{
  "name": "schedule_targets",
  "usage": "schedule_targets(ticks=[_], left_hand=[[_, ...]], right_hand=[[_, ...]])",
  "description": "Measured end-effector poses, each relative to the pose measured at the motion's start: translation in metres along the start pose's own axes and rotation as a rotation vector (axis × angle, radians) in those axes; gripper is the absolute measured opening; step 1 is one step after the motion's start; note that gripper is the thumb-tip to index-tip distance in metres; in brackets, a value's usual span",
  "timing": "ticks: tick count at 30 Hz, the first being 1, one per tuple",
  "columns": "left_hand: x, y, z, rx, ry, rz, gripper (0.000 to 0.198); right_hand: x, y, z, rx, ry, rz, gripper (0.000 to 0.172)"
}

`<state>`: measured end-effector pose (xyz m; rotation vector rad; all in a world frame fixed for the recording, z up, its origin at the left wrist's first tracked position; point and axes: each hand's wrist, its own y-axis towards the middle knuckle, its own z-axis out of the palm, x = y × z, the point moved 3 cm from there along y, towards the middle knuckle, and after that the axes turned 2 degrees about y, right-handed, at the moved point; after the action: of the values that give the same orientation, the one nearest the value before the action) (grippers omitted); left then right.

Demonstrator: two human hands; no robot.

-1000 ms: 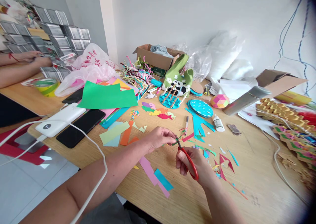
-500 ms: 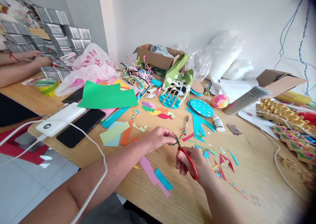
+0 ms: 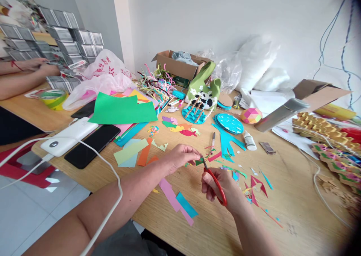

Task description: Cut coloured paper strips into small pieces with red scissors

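Note:
My right hand (image 3: pixel 214 184) is closed around the red-handled scissors (image 3: pixel 217 188), whose blades point up and away toward my left fingertips. My left hand (image 3: pixel 184 158) pinches a small piece of green paper (image 3: pixel 199 161) right at the scissor tips; most of it is hidden by the fingers. Small paper scraps lie under and around both hands, among them a dark red strip (image 3: pixel 214 156) and red offcuts (image 3: pixel 255 188). Beyond my left hand lie several paper fish, including a red fish (image 3: pixel 188 133) and a purple fish (image 3: pixel 169 120).
Green paper sheets (image 3: pixel 121 111), a black phone (image 3: pixel 93 146) and a white power bank (image 3: pixel 69 137) lie left, with a white cable crossing my left arm. Blue discs (image 3: pixel 229 123), a glue bottle (image 3: pixel 250 141) and a grey flask (image 3: pixel 282 115) stand right. Another person's hands (image 3: pixel 42 68) work far left.
My left fingers have shifted slightly up and left, away from the scissor tips. The scissors stay nearly in place, with their blades looking closer together.

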<state>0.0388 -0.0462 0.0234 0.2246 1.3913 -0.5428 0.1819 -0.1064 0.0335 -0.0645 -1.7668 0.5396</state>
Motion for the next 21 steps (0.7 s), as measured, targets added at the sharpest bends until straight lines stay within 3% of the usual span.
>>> schedule_targets(ticks=[14, 21], left_hand=[[-0.0068, -0.0034, 0.0024, 0.004, 0.013, 0.026, 0.016], [0.0003, -0.0003, -0.0006, -0.013, 0.023, 0.018, 0.018]], right_hand=[[-0.0016, 0.0012, -0.0005, -0.060, -0.044, 0.026, 0.042], [0.0013, 0.0025, 0.0001, -0.069, -0.047, 0.018, 0.042]])
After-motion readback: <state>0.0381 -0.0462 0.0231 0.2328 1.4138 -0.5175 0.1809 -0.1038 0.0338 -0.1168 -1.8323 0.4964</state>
